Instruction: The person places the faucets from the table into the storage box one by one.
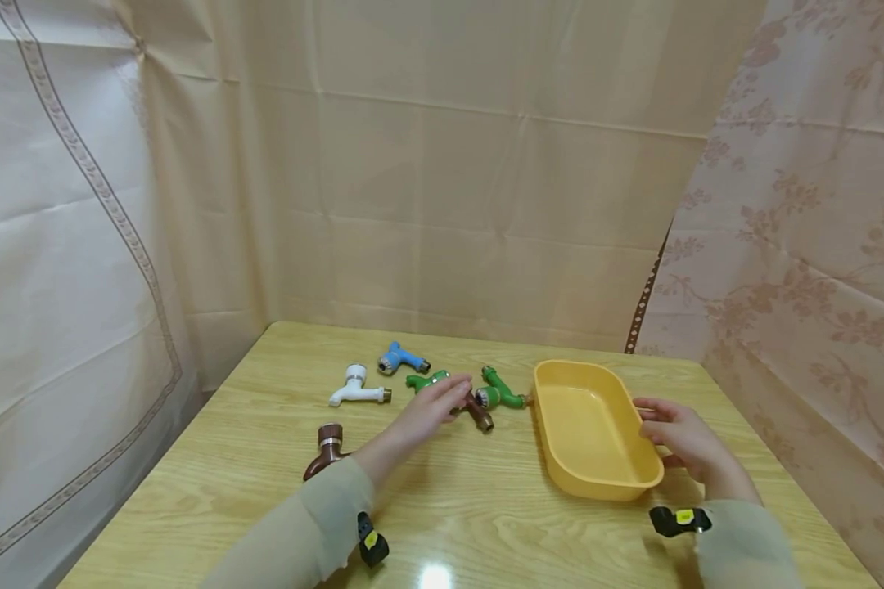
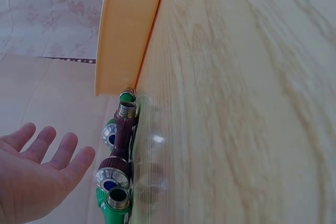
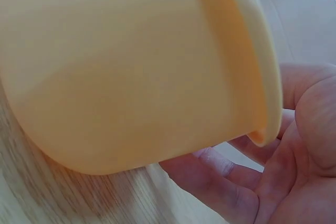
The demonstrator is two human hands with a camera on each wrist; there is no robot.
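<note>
Left hand spread over loose taps, right hand at a yellow tray

On a wood-grain table (image 1: 486, 499), a person's left hand (image 1: 435, 405) reaches over a cluster of taps, fingers extended and holding nothing. Beneath it lie a brown tap (image 1: 480, 414) and a partly hidden green tap (image 1: 427, 380); the left wrist view shows a gap between hand and taps. A second green tap (image 1: 498, 391) lies just beside the yellow tray (image 1: 589, 425). The right hand (image 1: 681, 439) rests its fingers against the tray's outer right wall. A blue tap (image 1: 403, 359) and a white tap (image 1: 357, 388) lie farther left; another brown tap (image 1: 329, 446) is partly covered by the left sleeve (image 1: 317, 523).

The step in hand appears to be reaching for a tap while steadying the tray. The next move likely calls for lowering the left hand and closing its fingers around one tap.
</note>
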